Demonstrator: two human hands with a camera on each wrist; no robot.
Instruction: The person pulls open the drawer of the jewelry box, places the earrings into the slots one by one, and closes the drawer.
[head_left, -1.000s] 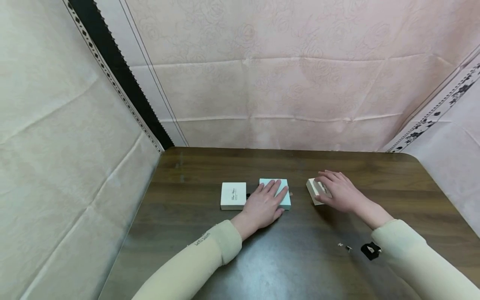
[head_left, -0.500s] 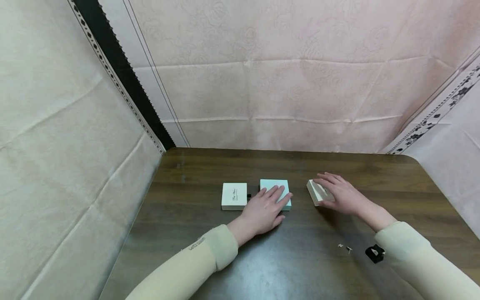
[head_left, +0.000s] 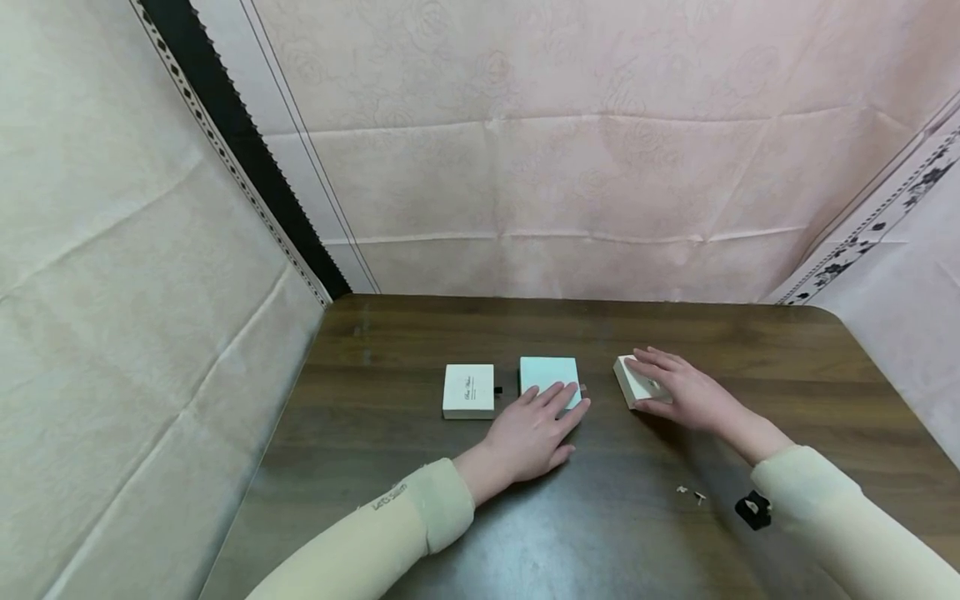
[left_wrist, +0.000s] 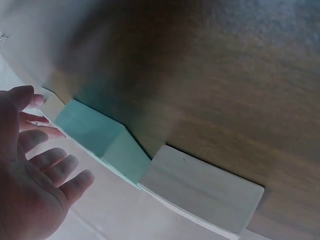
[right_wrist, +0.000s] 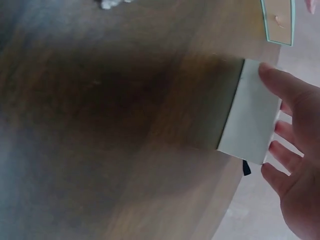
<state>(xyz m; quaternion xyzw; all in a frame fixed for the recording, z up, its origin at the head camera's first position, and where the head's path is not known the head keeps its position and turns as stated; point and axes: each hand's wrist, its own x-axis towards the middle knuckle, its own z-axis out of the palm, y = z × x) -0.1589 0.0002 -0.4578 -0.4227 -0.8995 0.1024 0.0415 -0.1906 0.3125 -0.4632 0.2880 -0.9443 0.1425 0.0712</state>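
My left hand (head_left: pixel 531 437) hovers at the near edge of a light-blue box (head_left: pixel 548 372), its fingers loosely spread. In the left wrist view a gap shows between those fingers and the blue box (left_wrist: pixel 95 130). My right hand (head_left: pixel 690 393) holds a small white box (head_left: pixel 630 383), which stands slightly turned on the table. In the right wrist view the thumb presses the near side of this white box (right_wrist: pixel 250 115), with the fingers at its top and far side. Another white box (head_left: pixel 468 392) with dark lettering lies left of the blue one.
A black tab (head_left: pixel 498 390) sticks out from the left white box. Two tiny pieces (head_left: pixel 691 493) and a small black item (head_left: pixel 753 509) lie by the right sleeve on the wooden table (head_left: pixel 450 333). Pale cloth (head_left: pixel 562 183) hangs behind the table.
My left hand has drawn back toward me and slightly right, showing more of the blue box's top. My right hand has shifted only slightly on its white box. The boxes have stayed put.
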